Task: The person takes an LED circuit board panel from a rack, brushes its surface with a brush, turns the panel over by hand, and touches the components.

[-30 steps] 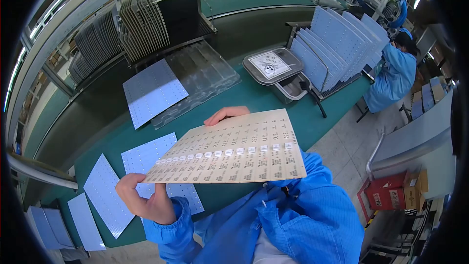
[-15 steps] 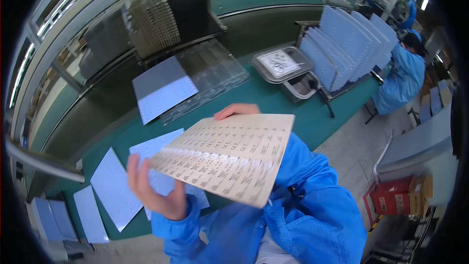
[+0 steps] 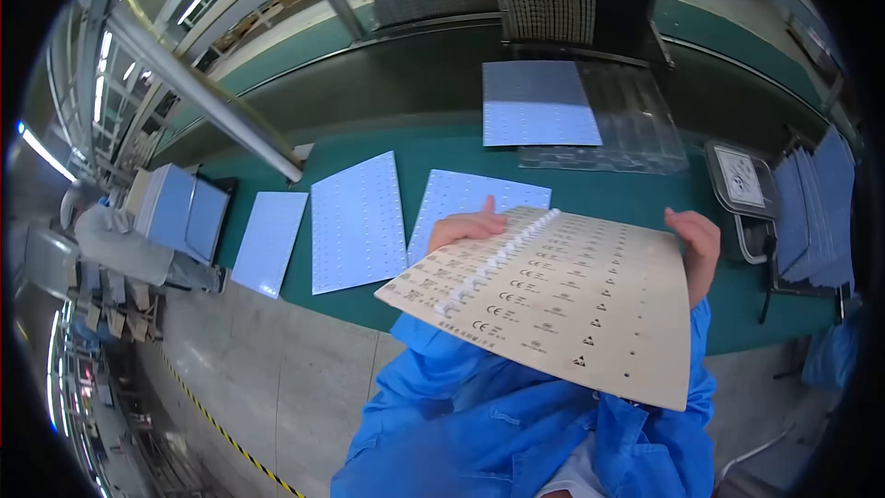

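A cream-coloured board [image 3: 572, 295] with rows of printed marks and a line of small white parts is tilted in front of my chest. My left hand [image 3: 468, 226] holds its far left edge, with some fingers hidden by the board. On the right side, my right hand [image 3: 696, 249] is at the board's edge, its thumb and fingertips showing above it. Behind the board, a light blue panel [image 3: 479, 186] lies on the green table [image 3: 433, 149]. Another blue panel [image 3: 358, 221] and a narrower one [image 3: 269, 242] lie to the left.
A blue panel [image 3: 539, 103] overlaps clear plastic trays [image 3: 636, 120] at the back. Metal tins [image 3: 742, 180] and a rack of upright blue panels [image 3: 816, 207] stand right. A metal post [image 3: 203, 83] rises at left. Beyond is a co-worker [image 3: 120, 240] beside stacked panels [image 3: 184, 212].
The view has swung left. The board has turned, so its white row now runs near my left hand. My right hand has moved to the board's right edge.
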Demonstrator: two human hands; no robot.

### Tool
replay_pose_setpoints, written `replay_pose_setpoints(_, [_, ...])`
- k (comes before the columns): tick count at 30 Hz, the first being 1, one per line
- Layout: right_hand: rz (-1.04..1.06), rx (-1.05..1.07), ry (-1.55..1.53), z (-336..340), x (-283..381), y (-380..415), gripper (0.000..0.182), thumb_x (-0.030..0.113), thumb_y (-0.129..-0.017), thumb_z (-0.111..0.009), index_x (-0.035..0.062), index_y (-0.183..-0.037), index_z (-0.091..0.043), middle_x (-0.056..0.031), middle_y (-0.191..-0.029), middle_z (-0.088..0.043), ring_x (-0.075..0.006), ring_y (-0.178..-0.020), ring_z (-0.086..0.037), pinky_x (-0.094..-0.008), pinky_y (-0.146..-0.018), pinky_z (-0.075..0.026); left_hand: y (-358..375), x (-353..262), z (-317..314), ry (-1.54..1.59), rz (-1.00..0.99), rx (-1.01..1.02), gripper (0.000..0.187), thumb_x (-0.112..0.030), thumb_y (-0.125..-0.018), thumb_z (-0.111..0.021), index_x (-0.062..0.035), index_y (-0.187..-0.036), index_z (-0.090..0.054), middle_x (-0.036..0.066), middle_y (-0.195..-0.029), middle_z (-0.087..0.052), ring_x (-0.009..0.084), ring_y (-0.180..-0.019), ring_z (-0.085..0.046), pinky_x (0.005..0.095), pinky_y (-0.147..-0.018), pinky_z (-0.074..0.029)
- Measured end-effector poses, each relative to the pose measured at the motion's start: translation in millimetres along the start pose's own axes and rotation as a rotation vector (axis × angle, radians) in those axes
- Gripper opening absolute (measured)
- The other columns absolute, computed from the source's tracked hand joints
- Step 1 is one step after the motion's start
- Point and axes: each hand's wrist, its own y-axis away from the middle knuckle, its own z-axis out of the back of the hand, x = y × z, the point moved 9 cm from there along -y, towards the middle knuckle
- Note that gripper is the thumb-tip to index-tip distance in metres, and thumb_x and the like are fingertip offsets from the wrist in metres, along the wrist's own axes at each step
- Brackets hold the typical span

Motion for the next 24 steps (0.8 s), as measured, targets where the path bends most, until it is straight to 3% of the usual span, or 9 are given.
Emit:
replay_pose_setpoints(4, [-0.053,0.217,0.217,-6,-6,-8,0.038,0.003,-0.061,-0.069,0.0001,-0.096,-0.055,-0.0168,-0.094,-0.057,-0.0295,-0.088,-0.057,-0.0322,-0.074,-0.046,-4,-12,-5,-0.035,-0.028,0.011,0.027,-0.019,-0.081,-0.064,-0.0014,-0.087,-0.044,0.018,-0.087,-0.056,0.0264,-0.086,-0.057,0.0579,-0.103,-0.025])
replay_pose_setpoints(13, [-0.105,0.201,0.163,-7,-12,-4,0.020,-0.002,-0.061,-0.066,-0.0014,-0.078,-0.055,-0.0142,-0.076,-0.057,-0.0260,-0.070,-0.057,-0.0298,-0.063,-0.046,-3,-8,1,-0.035,-0.033,-0.016,0.029,-0.021,-0.081,-0.065,-0.0008,-0.087,-0.044,0.018,-0.086,-0.056,0.0267,-0.085,-0.058,0.0583,-0.102,-0.026])
replay_pose_setpoints(24, [-0.101,0.180,0.179,-8,-8,-5,0.022,-0.002,-0.059,-0.068,-0.0008,-0.076,-0.055,-0.0133,-0.074,-0.057,-0.0259,-0.067,-0.057,-0.0298,-0.060,-0.046,-6,-11,0,-0.049,-0.005,-0.018,0.027,-0.023,-0.083,-0.061,-0.0019,-0.086,-0.044,0.018,-0.085,-0.056,0.0267,-0.085,-0.058,0.0580,-0.102,-0.026])
